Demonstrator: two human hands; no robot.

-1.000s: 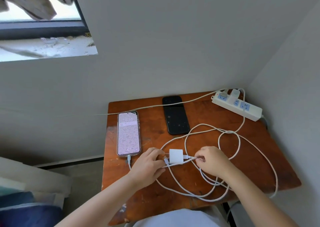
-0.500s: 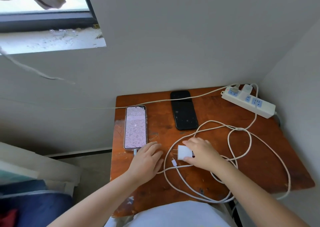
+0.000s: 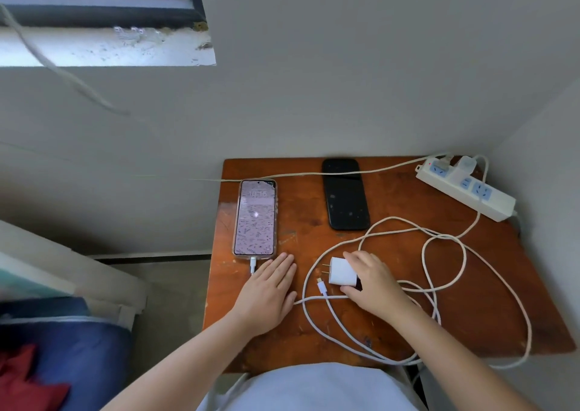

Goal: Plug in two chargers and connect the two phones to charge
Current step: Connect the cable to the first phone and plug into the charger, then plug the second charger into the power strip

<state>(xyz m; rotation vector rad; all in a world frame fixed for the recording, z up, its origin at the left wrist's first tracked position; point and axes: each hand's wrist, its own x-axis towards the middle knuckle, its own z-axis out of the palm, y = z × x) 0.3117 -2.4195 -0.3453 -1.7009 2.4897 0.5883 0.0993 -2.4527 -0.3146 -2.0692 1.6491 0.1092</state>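
Right hand [image 3: 373,280] grips the white cube-shaped charger plug [image 3: 342,272], prongs pointing toward the left hand [image 3: 270,294], which lies flat, fingers spread, on the worn brown wooden table [image 3: 489,322]. Lit pink-cased phone [image 3: 255,219], cabled, lies just beyond the left hand; dark black phone [image 3: 345,194] beyond the right. White power strip [image 3: 464,188] lies far right of both hands, amid looping white cable [image 3: 445,238].

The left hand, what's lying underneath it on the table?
A white cable emerges beside the left hand, lying flat on the table. Whether it continues underneath is hidden.
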